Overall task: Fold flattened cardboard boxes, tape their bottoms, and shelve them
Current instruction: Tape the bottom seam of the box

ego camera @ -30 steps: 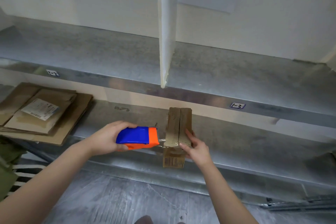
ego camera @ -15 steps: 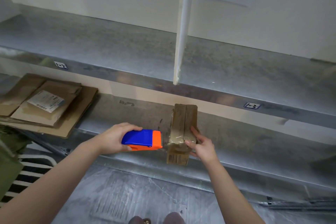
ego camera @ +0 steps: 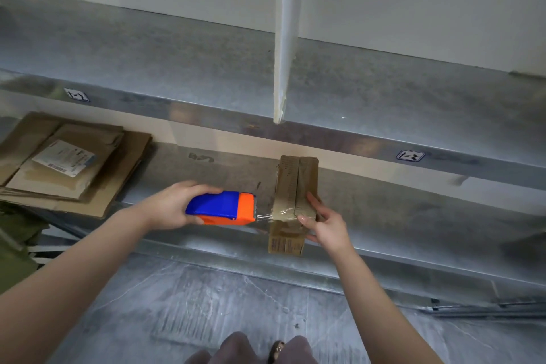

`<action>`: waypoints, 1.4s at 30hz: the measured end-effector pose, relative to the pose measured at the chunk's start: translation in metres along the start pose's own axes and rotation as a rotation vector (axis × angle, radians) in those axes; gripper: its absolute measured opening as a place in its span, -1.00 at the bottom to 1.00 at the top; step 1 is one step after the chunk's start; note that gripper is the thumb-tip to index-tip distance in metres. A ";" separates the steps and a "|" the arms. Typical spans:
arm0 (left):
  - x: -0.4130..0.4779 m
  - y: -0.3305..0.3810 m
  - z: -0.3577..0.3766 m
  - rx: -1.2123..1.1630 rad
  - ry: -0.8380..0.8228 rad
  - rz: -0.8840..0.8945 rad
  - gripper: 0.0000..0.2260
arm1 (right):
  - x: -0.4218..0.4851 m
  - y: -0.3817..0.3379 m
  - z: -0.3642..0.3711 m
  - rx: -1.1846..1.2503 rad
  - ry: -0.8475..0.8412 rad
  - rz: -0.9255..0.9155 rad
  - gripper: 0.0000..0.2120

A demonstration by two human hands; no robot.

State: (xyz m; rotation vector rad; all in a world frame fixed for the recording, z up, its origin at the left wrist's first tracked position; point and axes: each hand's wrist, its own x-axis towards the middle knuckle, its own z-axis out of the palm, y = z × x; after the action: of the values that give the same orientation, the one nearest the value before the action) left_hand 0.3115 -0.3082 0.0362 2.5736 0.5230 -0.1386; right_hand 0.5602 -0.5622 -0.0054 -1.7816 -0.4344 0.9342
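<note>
left hand (ego camera: 170, 206) fingers grip tape dispenser (ego camera: 222, 208); right hand (ego camera: 323, 223) fingers hold box (ego camera: 294, 201) on shelf (ego camera: 413, 216)

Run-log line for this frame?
step: taping cardboard box bottom | left hand: grips tape dispenser | right hand: holds box at lower shelf edge | tape: stretched dispenser to box

The single head view looks forward and down, close over the metal shelf (ego camera: 384, 216) edge.
</note>
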 end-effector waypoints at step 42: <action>0.073 0.039 0.036 0.350 -0.152 -0.113 -0.46 | 0.004 0.007 0.005 0.142 0.011 0.028 -0.41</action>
State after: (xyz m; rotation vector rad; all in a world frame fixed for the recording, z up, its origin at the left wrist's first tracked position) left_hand 0.3938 -0.3326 0.0087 2.8382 0.6344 -0.5008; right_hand 0.5578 -0.5591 -0.0143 -1.6668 -0.3284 0.9515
